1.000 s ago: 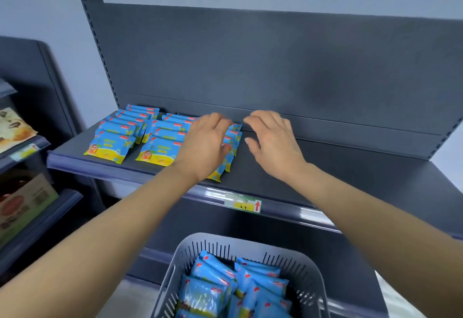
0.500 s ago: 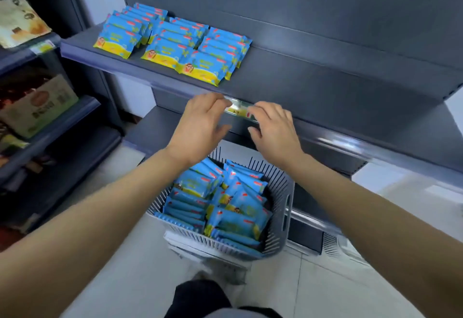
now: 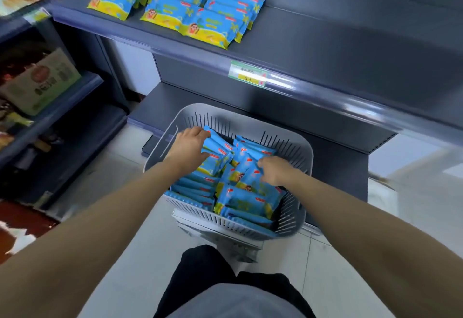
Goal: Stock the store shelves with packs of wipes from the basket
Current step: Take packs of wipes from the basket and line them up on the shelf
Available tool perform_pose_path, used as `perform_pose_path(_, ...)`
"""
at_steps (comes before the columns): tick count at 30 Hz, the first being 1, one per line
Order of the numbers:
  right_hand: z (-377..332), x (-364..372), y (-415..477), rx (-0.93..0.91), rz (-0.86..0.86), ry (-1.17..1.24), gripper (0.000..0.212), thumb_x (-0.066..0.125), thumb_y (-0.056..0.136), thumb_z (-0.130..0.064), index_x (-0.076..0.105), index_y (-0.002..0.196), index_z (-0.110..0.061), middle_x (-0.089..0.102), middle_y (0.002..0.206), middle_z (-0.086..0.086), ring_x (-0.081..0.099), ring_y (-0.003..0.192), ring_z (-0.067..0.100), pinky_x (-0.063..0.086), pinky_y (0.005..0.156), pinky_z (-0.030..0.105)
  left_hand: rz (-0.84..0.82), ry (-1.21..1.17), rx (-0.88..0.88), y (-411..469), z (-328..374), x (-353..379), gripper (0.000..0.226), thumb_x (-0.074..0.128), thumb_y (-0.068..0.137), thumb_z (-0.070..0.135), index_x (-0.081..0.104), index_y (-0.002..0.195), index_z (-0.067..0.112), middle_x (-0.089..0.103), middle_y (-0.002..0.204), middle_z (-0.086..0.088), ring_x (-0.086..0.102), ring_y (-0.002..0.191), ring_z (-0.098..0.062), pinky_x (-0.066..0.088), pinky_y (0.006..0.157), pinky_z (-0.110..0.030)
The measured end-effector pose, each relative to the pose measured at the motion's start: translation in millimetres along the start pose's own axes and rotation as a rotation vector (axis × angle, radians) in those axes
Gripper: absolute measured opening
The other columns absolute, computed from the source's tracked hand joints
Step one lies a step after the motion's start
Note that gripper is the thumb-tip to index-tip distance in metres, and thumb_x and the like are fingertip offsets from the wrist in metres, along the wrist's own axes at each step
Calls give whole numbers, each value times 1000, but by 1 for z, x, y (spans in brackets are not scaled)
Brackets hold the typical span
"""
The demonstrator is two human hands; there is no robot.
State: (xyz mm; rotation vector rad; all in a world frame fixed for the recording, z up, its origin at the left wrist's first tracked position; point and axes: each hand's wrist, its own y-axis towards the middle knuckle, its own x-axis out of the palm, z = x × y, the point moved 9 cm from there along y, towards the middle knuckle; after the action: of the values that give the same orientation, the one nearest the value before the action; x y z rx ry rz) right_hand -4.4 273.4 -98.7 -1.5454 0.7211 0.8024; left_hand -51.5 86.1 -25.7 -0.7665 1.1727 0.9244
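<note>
A grey slatted basket (image 3: 304, 157) stands on the floor below the shelf, filled with several blue-and-yellow packs of wipes (image 3: 246, 201). My left hand (image 3: 188, 150) is inside the basket at its left, fingers and thumb curled round a few upright packs (image 3: 216, 153). My right hand (image 3: 275, 170) reaches in at the right and its fingers curl onto another pack (image 3: 250, 167). On the dark shelf (image 3: 325, 49) above, three rows of the same packs (image 3: 180, 4) lie flat at the left.
A green-and-yellow price tag (image 3: 248, 74) sits on the shelf's front rail. A lower shelf (image 3: 175, 102) lies behind the basket. At the left another rack holds a cardboard box (image 3: 42, 82) and other goods. My dark trousers (image 3: 225, 280) show at the bottom.
My view has tilted down from the shelf to the basket. Both hands left the shelf, dropped past its front rail and now grip packs inside the basket.
</note>
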Motion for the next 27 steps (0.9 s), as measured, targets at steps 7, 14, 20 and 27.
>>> perform_pose_path(7,1,14,14,122,7,52,36,61,86,-20,34,63,-14,37,72,2,47,73,22,40,61,32,-195,174,-23,19,-28,44,58,60,88,27,35,139,14,36,142,-9,34,130,-28,26,108,-37)
perform_pose_path(14,-3,5,9,59,-51,-42,26,60,79,-9,42,61,-13,44,81,4,48,79,25,39,57,29,-378,381,55,41,-30,83,50,55,88,17,37,135,11,40,137,-11,41,124,-29,33,103,-40)
perform_pose_path(20,-4,-49,-4,-12,49,184,33,59,80,-9,33,61,-20,44,76,2,43,76,22,29,53,28,-385,427,81,55,-30,91,43,52,88,12,42,130,9,46,131,-12,43,122,-28,34,102,-38)
perform_pose_path(27,3,-109,-24,58,177,486,12,51,88,-12,45,98,-10,53,88,6,45,74,20,38,62,33,-499,415,151,61,-21,69,28,59,78,8,61,105,12,63,112,-8,60,105,-27,46,85,-34)
